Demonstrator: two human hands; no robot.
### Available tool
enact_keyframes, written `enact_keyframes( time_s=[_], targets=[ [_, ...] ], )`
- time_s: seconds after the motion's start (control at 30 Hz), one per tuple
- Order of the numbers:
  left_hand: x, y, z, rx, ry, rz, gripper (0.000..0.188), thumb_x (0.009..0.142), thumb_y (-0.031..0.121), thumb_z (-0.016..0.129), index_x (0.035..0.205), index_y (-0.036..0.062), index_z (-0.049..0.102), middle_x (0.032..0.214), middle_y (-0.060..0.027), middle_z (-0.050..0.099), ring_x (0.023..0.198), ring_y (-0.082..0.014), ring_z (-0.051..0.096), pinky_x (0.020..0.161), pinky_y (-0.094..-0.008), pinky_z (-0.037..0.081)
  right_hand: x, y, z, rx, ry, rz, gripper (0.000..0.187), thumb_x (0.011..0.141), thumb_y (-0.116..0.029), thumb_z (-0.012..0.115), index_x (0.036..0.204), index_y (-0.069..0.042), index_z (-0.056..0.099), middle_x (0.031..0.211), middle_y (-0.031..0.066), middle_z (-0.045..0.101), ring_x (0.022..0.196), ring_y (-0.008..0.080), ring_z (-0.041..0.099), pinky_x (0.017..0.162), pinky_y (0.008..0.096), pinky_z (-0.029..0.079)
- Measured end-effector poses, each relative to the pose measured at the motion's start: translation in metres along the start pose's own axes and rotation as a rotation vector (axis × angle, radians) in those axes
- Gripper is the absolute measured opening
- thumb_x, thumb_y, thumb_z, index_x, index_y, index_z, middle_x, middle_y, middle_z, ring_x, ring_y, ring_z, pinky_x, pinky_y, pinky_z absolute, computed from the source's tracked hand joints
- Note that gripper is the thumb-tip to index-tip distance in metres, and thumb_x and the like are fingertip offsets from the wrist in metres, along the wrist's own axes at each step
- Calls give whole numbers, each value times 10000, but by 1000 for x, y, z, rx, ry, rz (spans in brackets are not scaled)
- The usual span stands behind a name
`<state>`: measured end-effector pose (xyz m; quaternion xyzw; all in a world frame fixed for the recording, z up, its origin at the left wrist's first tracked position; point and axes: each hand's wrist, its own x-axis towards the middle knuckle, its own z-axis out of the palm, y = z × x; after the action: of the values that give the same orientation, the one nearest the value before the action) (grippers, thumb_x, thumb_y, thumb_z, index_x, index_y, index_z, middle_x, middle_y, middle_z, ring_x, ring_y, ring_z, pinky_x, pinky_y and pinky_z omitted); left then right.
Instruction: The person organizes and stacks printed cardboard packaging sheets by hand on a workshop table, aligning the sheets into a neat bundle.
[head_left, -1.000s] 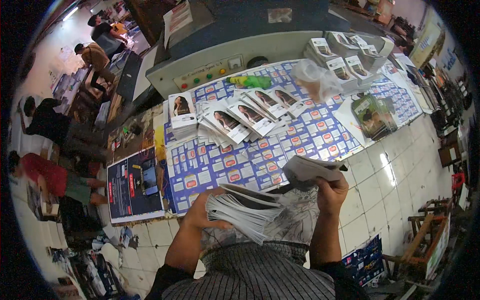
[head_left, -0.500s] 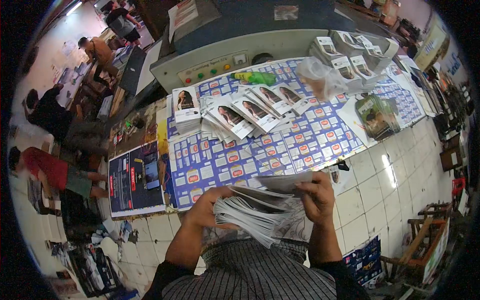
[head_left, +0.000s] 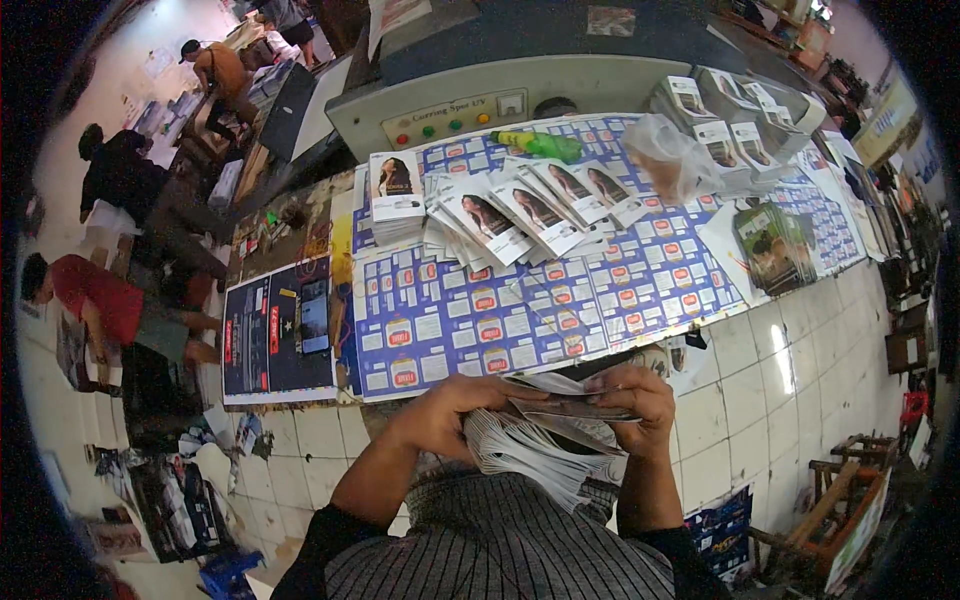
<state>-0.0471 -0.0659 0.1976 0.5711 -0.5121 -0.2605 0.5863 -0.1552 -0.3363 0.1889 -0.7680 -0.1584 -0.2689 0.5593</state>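
Note:
In front of my chest, my left hand (head_left: 440, 415) is closed round a thick stack of folded leaflets (head_left: 530, 452), whose white edges fan out below. My right hand (head_left: 642, 402) pinches the upper leaflets at the right end of the same stack, thumb on top. Part of the printed faces is hidden by my fingers. Beyond the hands, on the table, more white leaflets with a dark portrait (head_left: 535, 215) lie spread in an overlapping heap. A squared pile of them (head_left: 397, 185) stands just left of that heap.
Blue printed sheets (head_left: 440, 335) cover the table. On it are a green bottle (head_left: 540, 146), a clear plastic bag (head_left: 668, 155), tall leaflet stacks (head_left: 715, 135) and a green-brown pile (head_left: 765, 245). A phone (head_left: 314, 318) lies at left. Behind stands a machine (head_left: 450, 110). Several people are at far left.
My right hand has come in closer to the left, and the leaflet it held out is now down against the stack. The view has shifted slightly, so the table sits further right.

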Motion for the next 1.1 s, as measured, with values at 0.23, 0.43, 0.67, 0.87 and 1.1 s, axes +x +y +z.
enact_keyframes(
  time_s=[0.23, 0.43, 0.67, 0.87, 1.1],
  targets=[
    [6, 9, 0, 55, -4, -2, 551, 642, 262, 880, 1035, -51, 654, 1367, -231, 588, 1202, -380, 619, 960, -404, 500, 6, -12, 5, -15, 29, -95, 251, 872, -255, 672, 827, -13, 719, 941, 153, 727, 858, 302, 712, 755, 390, 558],
    [-10, -2, -1, 131, 9, -68, 560, 610, 210, 894, 1059, -40, 672, 1301, -239, 622, 1153, -382, 642, 926, -407, 516, 5, -15, 11, 5, 55, -248, 201, 884, -167, 642, 775, 2, 632, 915, 183, 729, 806, 320, 720, 709, 418, 583],
    [-6, 0, 6, 18, 19, -47, 614, 606, 210, 907, 1122, -38, 684, 1279, -254, 623, 1132, -367, 651, 925, -432, 515, -3, -9, 12, 290, 68, -247, 224, 919, -144, 659, 769, 20, 631, 921, 207, 727, 802, 341, 715, 720, 442, 582],
    [-7, -10, 17, -311, 311, -203, 618, 604, 202, 918, 1124, -32, 681, 1287, -258, 613, 1120, -329, 655, 936, -420, 504, -11, -5, 21, 692, 175, 14, 167, 847, -144, 727, 825, 17, 689, 940, 184, 706, 844, 323, 698, 776, 422, 561],
    [-13, -11, 13, -34, 358, -252, 657, 685, 165, 907, 1240, -25, 611, 1297, -166, 615, 1176, -251, 601, 994, -384, 462, -12, 25, 49, 865, 467, 846, 548, 898, -352, 693, 1306, -19, 543, 1189, 202, 618, 1040, 304, 615, 952, 406, 441]
  ],
)
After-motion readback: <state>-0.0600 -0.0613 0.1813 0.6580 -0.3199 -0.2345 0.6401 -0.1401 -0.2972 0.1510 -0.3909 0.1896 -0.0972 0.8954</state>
